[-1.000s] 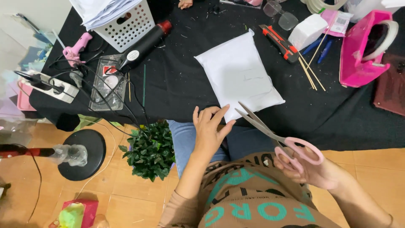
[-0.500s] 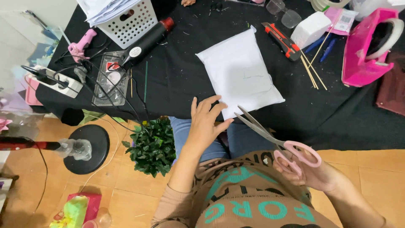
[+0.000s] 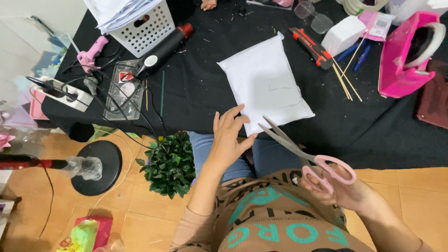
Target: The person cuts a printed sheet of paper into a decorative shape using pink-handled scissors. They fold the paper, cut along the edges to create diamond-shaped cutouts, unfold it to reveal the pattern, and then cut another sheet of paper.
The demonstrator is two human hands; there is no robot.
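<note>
At the tabletop (image 3: 196,98) edge, the left hand (image 3: 228,137) is open, fingers just touching the white packet's (image 3: 266,84) near corner to steady it; the right hand (image 3: 343,191) grips pink-handled scissors (image 3: 305,151), blades parted, aimed at it.

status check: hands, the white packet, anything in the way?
Left hand open, fingertips at white packet near edge. Right hand grips pink-handled scissors, blades open, pointing at packet. Packet flat on black table; nothing between.

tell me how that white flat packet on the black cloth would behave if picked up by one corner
The white packet looks thin and soft-edged, so it would probably sag. Its smooth wrap may slip. The left hand touches its near corner.
</note>
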